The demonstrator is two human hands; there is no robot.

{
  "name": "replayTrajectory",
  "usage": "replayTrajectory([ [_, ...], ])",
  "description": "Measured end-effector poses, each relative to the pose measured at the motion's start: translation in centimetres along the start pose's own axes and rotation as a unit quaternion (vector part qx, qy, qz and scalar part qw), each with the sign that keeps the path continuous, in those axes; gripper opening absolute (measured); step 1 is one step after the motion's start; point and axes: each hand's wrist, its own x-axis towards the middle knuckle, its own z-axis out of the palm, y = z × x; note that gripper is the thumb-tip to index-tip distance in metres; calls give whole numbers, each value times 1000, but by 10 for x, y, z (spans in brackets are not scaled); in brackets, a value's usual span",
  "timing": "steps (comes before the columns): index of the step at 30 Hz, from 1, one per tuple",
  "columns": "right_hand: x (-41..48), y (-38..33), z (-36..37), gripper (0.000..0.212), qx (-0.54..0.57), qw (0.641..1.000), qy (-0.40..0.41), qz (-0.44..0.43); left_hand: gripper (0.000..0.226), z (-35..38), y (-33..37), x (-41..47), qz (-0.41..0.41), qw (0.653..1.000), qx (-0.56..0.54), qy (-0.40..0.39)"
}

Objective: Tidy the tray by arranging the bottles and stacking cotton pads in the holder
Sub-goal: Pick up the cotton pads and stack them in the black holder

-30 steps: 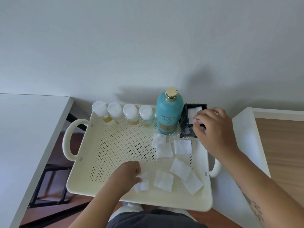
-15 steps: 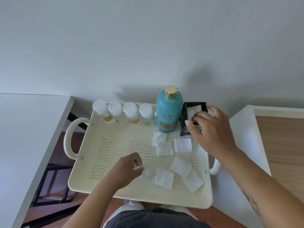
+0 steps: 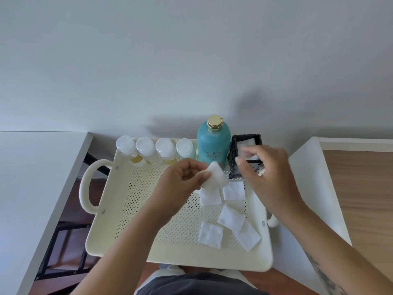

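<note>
A cream perforated tray (image 3: 102, 241) sits in front of me. Along its back edge stand several small clear bottles (image 3: 146, 145) with white caps, then a tall teal bottle (image 3: 213, 143) with a gold cap. Right of it is a black pad holder (image 3: 235, 145) with white pads inside. My left hand (image 3: 180, 184) pinches a white cotton pad (image 3: 215, 177) above the tray, in front of the teal bottle. My right hand (image 3: 270, 173) hovers over the holder's front with loosely bent fingers. Several loose square pads (image 3: 210, 235) lie on the tray's right half.
A white tabletop (image 3: 32, 177) runs along the left, with a gap down to the floor beside the tray handle (image 3: 85, 188). A white panel (image 3: 308, 188) and wooden surface (image 3: 361, 199) lie to the right. A plain wall stands close behind.
My left hand picked a pad off the tray's front and lifted it up and right toward the teal bottle. My right hand stayed at the holder, shifting slightly forward.
</note>
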Motion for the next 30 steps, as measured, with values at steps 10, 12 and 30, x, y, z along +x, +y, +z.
replayTrajectory([
  [10,-14,-14,-5,5,212,959,-123,143,21,17,12,11,9,999,-1,-46],
  [12,-9,-9,-8,5,178,970,-98,132,32,17,6,10,-3,999,-4,-35],
  [30,81,37,-9,10,-120,986,-112,-8,33,24,-109,-40,-73,915,385,-96],
])
